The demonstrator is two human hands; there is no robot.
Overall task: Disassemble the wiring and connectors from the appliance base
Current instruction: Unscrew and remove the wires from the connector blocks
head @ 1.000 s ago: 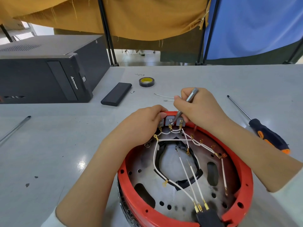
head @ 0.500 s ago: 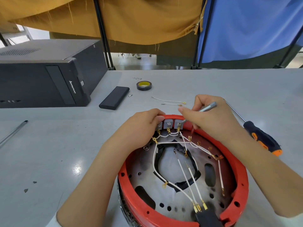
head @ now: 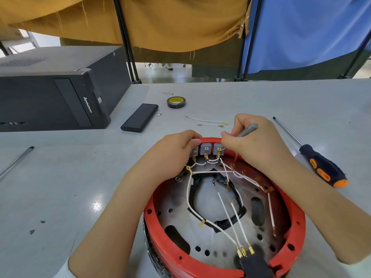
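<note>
The round appliance base (head: 289, 249) with a red rim and a metal plate lies upside down in front of me. White wires (head: 189, 195) with brass terminals cross the plate and run to three grey connector blocks (head: 206, 148) at the far rim and a black plug (head: 255, 263) at the near rim. My left hand (head: 176, 151) grips the leftmost block and the rim beside it. My right hand (head: 255, 143) holds a small grey metal tool (head: 246, 130) and pinches at the rightmost block's terminal.
Two loose white wires (head: 206, 120) lie on the grey table beyond the base. A black-and-orange screwdriver (head: 321, 166) lies to the right, a black tape roll (head: 176, 102), a flat black case (head: 139, 120) and a black computer tower (head: 54, 87) to the left. A thin rod (head: 16, 162) lies far left.
My right hand has tilted the grey tool from upright to nearly flat and shifted its fingers onto the rightmost block. My left hand has stayed on the leftmost block.
</note>
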